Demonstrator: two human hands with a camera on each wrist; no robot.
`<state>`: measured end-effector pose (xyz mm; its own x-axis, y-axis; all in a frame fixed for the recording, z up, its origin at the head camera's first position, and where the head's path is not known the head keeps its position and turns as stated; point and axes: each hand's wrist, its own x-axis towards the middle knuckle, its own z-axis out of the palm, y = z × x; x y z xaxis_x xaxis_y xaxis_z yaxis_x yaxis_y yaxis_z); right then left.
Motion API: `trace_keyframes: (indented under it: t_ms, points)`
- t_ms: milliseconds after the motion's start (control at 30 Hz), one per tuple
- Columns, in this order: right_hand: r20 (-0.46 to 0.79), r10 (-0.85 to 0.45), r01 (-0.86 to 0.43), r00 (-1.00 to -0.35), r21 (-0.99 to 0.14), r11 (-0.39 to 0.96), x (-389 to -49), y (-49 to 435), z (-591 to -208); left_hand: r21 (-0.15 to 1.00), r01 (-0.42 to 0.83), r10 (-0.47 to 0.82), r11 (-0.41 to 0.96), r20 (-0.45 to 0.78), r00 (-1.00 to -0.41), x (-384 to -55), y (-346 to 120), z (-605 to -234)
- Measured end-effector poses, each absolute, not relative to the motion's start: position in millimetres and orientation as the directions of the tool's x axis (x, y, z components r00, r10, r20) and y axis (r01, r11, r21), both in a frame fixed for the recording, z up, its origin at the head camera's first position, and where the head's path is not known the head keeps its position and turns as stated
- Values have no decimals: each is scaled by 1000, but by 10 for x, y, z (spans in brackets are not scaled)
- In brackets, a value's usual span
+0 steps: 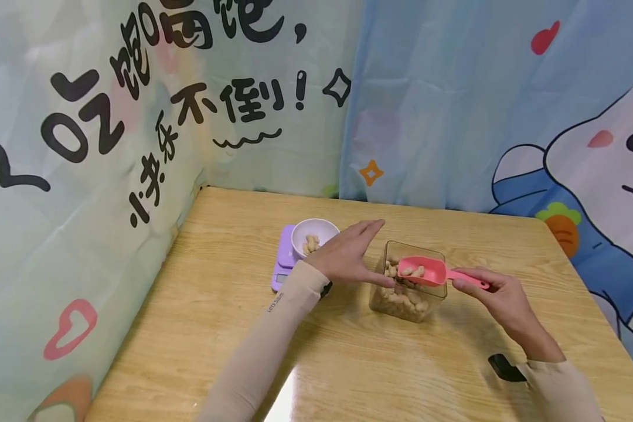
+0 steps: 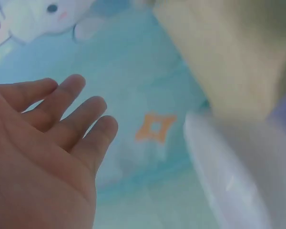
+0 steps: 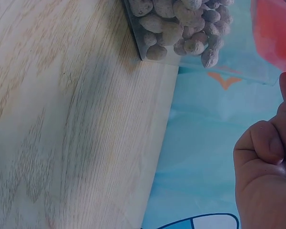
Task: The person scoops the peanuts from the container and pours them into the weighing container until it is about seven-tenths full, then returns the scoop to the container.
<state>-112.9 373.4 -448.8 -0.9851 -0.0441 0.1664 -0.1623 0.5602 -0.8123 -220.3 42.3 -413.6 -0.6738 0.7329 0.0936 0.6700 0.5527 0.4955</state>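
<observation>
My right hand (image 1: pixel 498 296) grips the handle of a pink scoop (image 1: pixel 431 272), whose bowl holds a few peanuts (image 1: pixel 412 272). The scoop is over the mouth of a clear square container (image 1: pixel 377 299), partly filled with more peanuts (image 3: pixel 193 28). My left hand (image 1: pixel 348 255) is spread with straight fingers, its thumb at the container's left rim. In the left wrist view the left hand (image 2: pixel 43 143) holds nothing. Behind it, a white bowl (image 1: pixel 326 228) with some peanuts stands on a purple kitchen scale (image 1: pixel 285 252), part of both hidden by the hand and wrist.
Everything stands on a wooden table (image 1: pixel 216 281). Printed cloth walls (image 1: pixel 417 129) rise along its left and back edges. A black wrist strap piece (image 1: pixel 506 368) shows by the right sleeve.
</observation>
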Motion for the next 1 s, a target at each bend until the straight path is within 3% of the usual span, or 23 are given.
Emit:
trace_keyframes:
  t_ms: [200, 467, 700, 1000]
  points:
    - [165, -30, -153, -986, -812, 564, -1140, 3728, -4451, 422, 645, 640, 638, 176, -748, -2398, -22, -4076]
    - [173, -13, -150, -985, -811, 566, -1143, 3709, -4402, 444, 456, 479, 772, 67, -876, -2521, -455, -4428]
    - [195, -22, -171, -980, -791, 587, -1189, 3710, -4324, 483, 405, 455, 776, 16, -890, -2528, -539, -4570]
    - [231, -31, -208, -973, -801, 562, -1429, 3648, -4049, 532, 394, 444, 750, 38, -895, -2565, -574, -4627]
